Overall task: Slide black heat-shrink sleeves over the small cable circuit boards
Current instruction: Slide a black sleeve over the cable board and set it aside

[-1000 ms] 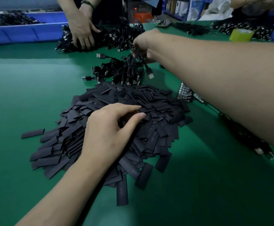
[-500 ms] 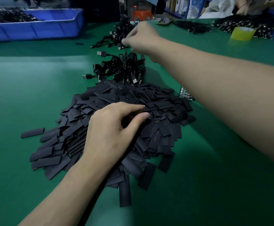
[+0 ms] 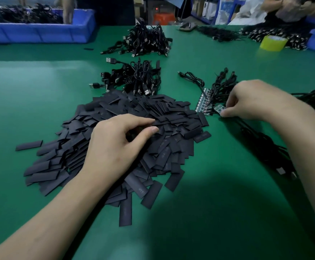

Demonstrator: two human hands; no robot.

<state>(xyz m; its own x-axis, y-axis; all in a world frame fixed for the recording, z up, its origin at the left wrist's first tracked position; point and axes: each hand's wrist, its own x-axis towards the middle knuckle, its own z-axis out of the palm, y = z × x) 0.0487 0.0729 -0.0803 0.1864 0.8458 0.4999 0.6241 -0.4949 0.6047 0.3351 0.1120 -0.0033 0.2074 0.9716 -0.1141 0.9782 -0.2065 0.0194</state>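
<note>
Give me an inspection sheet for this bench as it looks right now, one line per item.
Surface: green mat.
Job's things: heat-shrink sleeves heaped at centre; circuit boards in a row right of them.
Clutter: yellow tape roll far right; stray sleeve left of the heap.
Hands: left hand on the heap, fingers pinching sleeves; right hand pinching the nearest board.
Cables: USB bundles behind the heap; further cables under the right arm.
Surroundings: blue bin far left; another person far right.

Matt black plastic sleeves [image 3: 115, 117] on a smooth, faintly glossy green tabletop [image 3: 40, 87]
</note>
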